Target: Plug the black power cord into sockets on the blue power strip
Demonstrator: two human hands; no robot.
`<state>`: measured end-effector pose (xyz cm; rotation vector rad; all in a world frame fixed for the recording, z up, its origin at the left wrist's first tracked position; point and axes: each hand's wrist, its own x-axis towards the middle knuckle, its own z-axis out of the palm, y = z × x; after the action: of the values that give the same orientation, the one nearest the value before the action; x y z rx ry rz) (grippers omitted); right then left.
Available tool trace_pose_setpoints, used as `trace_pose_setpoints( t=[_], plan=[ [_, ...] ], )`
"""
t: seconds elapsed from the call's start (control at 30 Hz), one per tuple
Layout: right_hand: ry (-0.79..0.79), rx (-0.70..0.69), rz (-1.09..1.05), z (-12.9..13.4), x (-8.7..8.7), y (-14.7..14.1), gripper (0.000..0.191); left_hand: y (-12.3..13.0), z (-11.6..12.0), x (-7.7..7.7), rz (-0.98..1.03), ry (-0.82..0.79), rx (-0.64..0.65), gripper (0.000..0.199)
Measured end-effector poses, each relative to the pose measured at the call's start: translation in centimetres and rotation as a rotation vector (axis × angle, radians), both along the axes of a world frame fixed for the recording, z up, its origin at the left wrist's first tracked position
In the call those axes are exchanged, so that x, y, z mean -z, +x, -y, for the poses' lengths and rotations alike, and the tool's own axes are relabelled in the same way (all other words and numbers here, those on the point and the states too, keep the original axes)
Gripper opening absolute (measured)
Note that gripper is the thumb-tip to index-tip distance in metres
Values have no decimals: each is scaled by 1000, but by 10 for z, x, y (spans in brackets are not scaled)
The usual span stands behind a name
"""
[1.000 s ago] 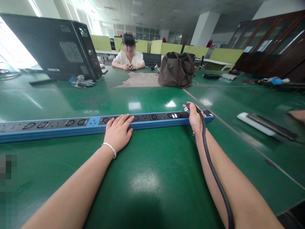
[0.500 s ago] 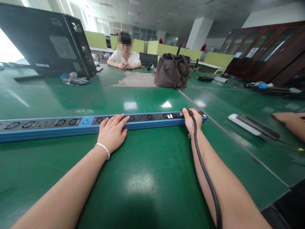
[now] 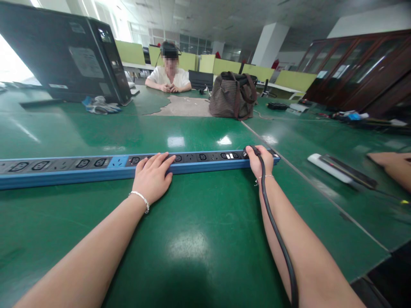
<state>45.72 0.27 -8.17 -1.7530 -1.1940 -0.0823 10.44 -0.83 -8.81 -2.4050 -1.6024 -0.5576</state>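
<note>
A long blue power strip [image 3: 205, 167] with black sockets lies across the green table. My left hand [image 3: 153, 176] rests over its middle, fingers stretched across the socket face and thumb along the near side. Close to the strip's right end, my right hand [image 3: 257, 161] is closed round a black plug [image 3: 249, 150] held against the socket face. How deep the plug sits is hidden by the fingers. From it a black power cord [image 3: 272, 222] runs down along my right forearm and leaves the view at the bottom.
A black computer case [image 3: 73, 60] stands at the back left beside work gloves [image 3: 101, 105]. A brown bag [image 3: 231, 96] stands at the back; a person [image 3: 168, 79] sits beyond. At right are a white and black bar [image 3: 340, 169] and another person's arm [image 3: 390, 167].
</note>
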Motion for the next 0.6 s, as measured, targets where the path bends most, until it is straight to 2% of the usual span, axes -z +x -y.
trace_pose_setpoints(
  t=[0.4, 0.6],
  plan=[
    [-65, 12, 121, 3, 5, -3, 37, 0, 0, 0, 0, 0, -6, 48],
    [-65, -90, 309, 10, 11, 1, 41, 0, 0, -1, 18, -10, -11, 48]
  ],
)
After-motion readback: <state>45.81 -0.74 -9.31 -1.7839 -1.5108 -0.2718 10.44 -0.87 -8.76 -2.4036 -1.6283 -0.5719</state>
